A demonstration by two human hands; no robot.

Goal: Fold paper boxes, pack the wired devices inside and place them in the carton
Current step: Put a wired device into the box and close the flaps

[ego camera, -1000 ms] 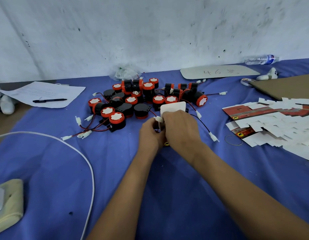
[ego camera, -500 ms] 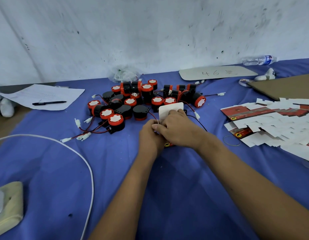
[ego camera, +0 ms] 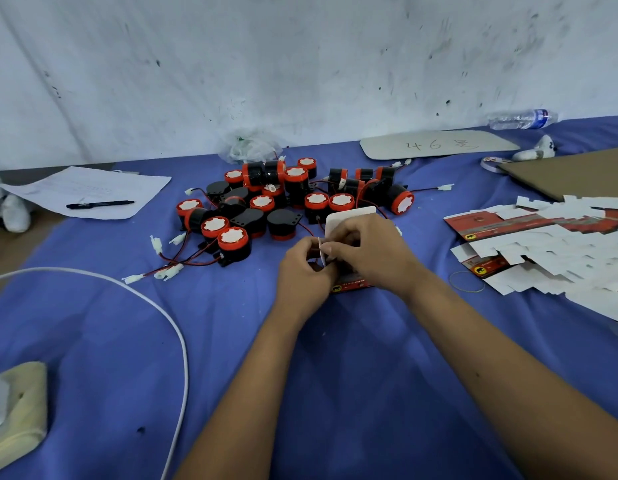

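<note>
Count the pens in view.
1. A black pen lies on the white paper sheet at the far left of the blue cloth. Others could be hidden under the flat box blanks.

Beyond the pile of wired devices (ego camera: 287, 199), a grey card (ego camera: 439, 144) bears handwritten "46", then perhaps a character.

Paper box (ego camera: 351, 216): white inside, red printed outside, partly folded, one flap upright. Wired devices (ego camera: 283, 199): black cylinders with red-rimmed white caps, heaped just behind it. Flat box blanks (ego camera: 550, 251): spread at right.
</note>
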